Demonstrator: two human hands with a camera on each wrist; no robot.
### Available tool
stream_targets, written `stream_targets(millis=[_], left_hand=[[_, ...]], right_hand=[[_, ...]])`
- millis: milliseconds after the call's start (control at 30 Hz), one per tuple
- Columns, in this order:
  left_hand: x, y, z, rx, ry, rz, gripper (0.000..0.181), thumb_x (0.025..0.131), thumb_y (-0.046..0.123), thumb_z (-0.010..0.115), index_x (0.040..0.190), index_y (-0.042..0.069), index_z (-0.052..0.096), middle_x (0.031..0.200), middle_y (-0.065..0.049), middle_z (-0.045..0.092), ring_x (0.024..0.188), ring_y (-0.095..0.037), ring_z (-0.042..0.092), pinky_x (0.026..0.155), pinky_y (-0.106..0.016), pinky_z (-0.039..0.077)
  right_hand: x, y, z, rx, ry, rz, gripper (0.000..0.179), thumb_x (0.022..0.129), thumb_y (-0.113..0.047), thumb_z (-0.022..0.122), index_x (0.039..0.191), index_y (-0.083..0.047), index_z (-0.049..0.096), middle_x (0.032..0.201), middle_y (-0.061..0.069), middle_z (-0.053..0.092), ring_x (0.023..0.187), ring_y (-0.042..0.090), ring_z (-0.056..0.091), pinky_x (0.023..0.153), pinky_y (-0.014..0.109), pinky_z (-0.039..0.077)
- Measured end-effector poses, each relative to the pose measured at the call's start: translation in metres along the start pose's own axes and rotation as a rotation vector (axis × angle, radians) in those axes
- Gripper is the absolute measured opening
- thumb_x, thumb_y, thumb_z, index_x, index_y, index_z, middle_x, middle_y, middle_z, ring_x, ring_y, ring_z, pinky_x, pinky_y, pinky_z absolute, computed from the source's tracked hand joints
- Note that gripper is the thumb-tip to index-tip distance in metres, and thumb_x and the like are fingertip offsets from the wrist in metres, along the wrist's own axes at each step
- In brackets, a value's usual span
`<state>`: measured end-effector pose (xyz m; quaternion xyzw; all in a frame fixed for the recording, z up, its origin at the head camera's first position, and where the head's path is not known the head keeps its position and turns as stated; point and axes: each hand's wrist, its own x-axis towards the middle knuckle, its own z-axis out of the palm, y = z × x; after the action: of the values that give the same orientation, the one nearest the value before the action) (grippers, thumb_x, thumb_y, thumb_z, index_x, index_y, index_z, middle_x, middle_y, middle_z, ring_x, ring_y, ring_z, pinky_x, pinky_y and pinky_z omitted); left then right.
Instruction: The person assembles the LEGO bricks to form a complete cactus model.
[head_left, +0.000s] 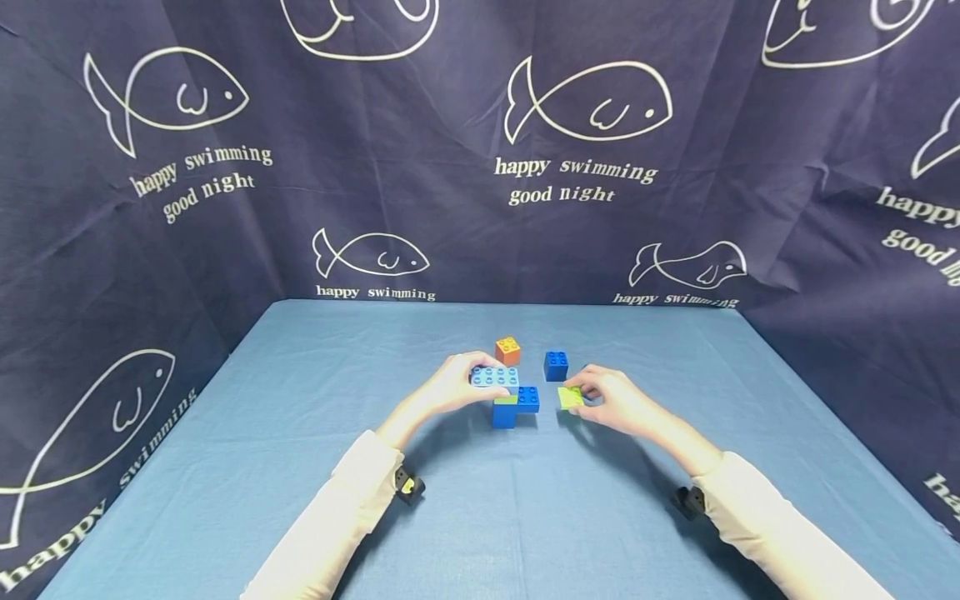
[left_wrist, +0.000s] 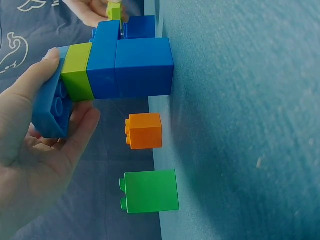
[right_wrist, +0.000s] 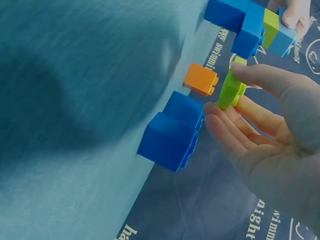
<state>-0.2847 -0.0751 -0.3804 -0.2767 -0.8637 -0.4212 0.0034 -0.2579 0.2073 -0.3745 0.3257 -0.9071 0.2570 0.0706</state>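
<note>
Over the bench, the left hand grips the light-blue brick topping a small upright stack. Near it, the right hand pinches a thin lime piece, unattached to the stack. By my eye, four layers are already joined. Beyond, an orange block, a blue block and a green block stand loose, seemingly left over so far.
</note>
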Motion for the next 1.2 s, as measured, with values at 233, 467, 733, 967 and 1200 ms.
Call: stream_targets(millis=[233, 467, 733, 967, 1200], left_hand=[[0.0, 0.0, 0.0, -0.005, 0.003, -0.009, 0.039, 0.076, 0.034, 0.077, 0.106, 0.012, 0.066, 0.097, -0.001, 0.067, 0.087, -0.012, 0.059, 0.081, -0.028, 0.047], [0.0, -0.001, 0.0, -0.015, 0.005, -0.007, 0.039, 0.075, 0.034, 0.077, 0.105, 0.012, 0.066, 0.095, 0.001, 0.067, 0.086, -0.011, 0.059, 0.08, -0.028, 0.048], [0.0, -0.002, 0.0, -0.027, 0.015, -0.002, 0.038, 0.075, 0.033, 0.078, 0.105, 0.012, 0.067, 0.095, 0.0, 0.067, 0.087, -0.011, 0.059, 0.08, -0.028, 0.048], [0.001, -0.001, 0.0, -0.022, 0.011, -0.003, 0.039, 0.076, 0.034, 0.077, 0.106, 0.011, 0.066, 0.096, -0.001, 0.067, 0.087, -0.012, 0.059, 0.08, -0.029, 0.048], [0.001, -0.003, 0.002, -0.021, -0.003, -0.005, 0.039, 0.077, 0.034, 0.077, 0.107, 0.012, 0.066, 0.097, 0.0, 0.066, 0.087, -0.012, 0.059, 0.08, -0.029, 0.049]], right_hand=[[0.006, -0.007, -0.002, 0.028, 0.031, -0.033, 0.031, 0.076, -0.003, 0.074, 0.105, 0.005, 0.065, 0.099, 0.015, 0.064, 0.087, 0.028, 0.065, 0.078, 0.037, 0.054], [0.012, -0.011, 0.0, 0.01, 0.029, -0.016, 0.032, 0.078, -0.007, 0.073, 0.108, 0.003, 0.065, 0.1, 0.012, 0.063, 0.089, 0.026, 0.065, 0.081, 0.04, 0.053], [0.017, -0.016, 0.001, 0.024, 0.011, -0.01, 0.032, 0.079, -0.008, 0.073, 0.109, 0.001, 0.065, 0.099, 0.011, 0.063, 0.091, 0.028, 0.064, 0.081, 0.043, 0.053], [0.021, -0.019, 0.002, 0.009, 0.0, -0.013, 0.032, 0.079, -0.01, 0.073, 0.109, 0.0, 0.066, 0.101, 0.011, 0.065, 0.09, 0.028, 0.065, 0.08, 0.041, 0.053], [0.024, -0.023, 0.005, 0.023, -0.02, -0.022, 0.031, 0.08, -0.01, 0.073, 0.109, -0.001, 0.067, 0.103, 0.011, 0.065, 0.089, 0.026, 0.064, 0.079, 0.04, 0.054]])
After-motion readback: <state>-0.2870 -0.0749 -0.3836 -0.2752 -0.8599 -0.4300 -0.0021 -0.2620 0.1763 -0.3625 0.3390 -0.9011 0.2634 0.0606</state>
